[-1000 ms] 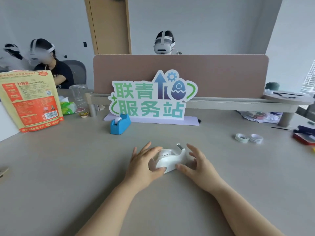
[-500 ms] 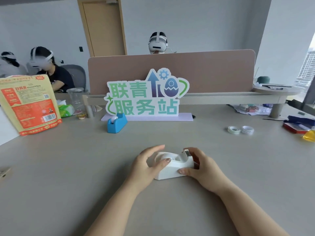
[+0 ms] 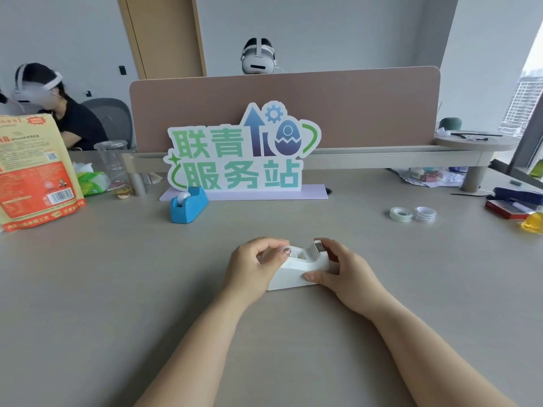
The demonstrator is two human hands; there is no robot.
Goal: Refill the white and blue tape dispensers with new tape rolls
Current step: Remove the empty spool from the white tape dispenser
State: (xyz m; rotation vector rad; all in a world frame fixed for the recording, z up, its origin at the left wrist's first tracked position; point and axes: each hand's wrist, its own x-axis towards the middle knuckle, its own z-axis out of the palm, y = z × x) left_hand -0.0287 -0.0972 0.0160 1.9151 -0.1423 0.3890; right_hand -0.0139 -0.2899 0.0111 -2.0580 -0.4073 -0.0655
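Dispensers, two: white dispenser held, blue dispenser apart; two tape rolls.

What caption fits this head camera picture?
Left hand and right hand hold the white tape dispenser; tape rolls lie to the right.

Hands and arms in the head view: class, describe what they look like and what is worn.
The left hand and right hand are bare: no gloves, rings or watch show. Both forearms are uncovered, no sleeves in view.
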